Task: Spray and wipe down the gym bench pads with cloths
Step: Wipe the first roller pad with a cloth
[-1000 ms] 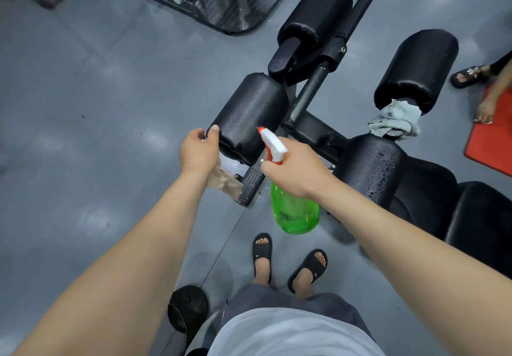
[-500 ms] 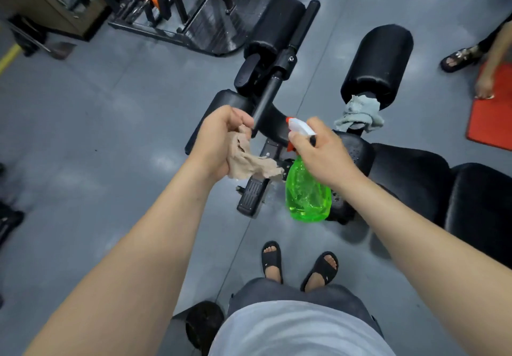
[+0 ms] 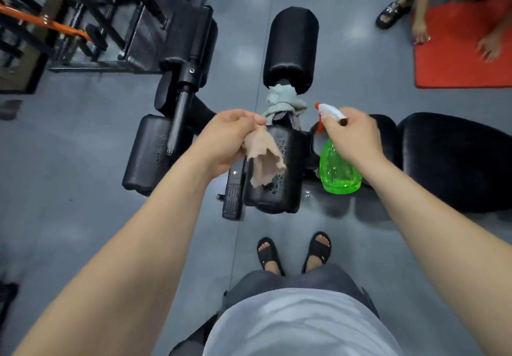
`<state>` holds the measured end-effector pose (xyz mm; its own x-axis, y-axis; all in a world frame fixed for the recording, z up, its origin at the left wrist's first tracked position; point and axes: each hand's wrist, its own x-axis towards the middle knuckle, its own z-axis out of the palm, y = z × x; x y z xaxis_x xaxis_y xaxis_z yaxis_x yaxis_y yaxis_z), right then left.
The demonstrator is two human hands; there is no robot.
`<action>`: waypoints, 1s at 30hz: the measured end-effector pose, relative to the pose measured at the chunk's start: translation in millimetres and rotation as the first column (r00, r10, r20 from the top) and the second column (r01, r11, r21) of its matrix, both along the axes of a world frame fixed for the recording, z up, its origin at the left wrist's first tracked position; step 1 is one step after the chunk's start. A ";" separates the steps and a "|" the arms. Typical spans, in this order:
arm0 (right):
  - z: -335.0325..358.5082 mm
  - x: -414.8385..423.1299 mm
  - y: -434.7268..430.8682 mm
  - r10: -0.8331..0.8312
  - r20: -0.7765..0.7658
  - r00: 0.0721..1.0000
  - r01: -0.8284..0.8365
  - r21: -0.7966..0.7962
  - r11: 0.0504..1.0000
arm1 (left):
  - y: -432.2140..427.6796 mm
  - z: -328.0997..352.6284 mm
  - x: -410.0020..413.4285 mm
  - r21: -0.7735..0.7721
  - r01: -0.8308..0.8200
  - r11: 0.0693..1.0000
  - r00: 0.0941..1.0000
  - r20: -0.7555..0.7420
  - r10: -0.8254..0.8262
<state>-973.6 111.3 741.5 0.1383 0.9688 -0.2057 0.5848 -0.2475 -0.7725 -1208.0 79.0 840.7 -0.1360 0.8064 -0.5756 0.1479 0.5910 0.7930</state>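
Left hand (image 3: 225, 139) held closed grip on tan cloth (image 3: 264, 159), cloth hanging over wet roller pad (image 3: 277, 189). Right hand (image 3: 352, 136) closed grip on neck of green spray bottle (image 3: 338, 170), white nozzle pointing left, bottle just right of that pad. Grey cloth (image 3: 282, 100) draped on bar between near pad and far roller pad (image 3: 291, 48). Seat pads (image 3: 454, 159) at right. Droplets visible on near pad.
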 end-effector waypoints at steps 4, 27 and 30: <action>-45.4 31.0 9.0 -0.024 0.055 0.998 0.028 -0.086 0.996 | 12.0 -5.6 19.5 0.040 -0.061 0.997 0.997 -0.054 0.064; -138.9 27.4 53.6 -0.060 -0.087 0.994 0.026 -0.345 0.938 | 44.6 -8.9 53.2 0.031 -0.297 0.954 0.955 0.024 0.296; -129.5 27.1 46.1 -0.123 -0.072 0.990 0.093 -0.329 0.940 | 42.7 -9.9 50.9 0.019 -0.306 0.952 0.951 0.047 0.305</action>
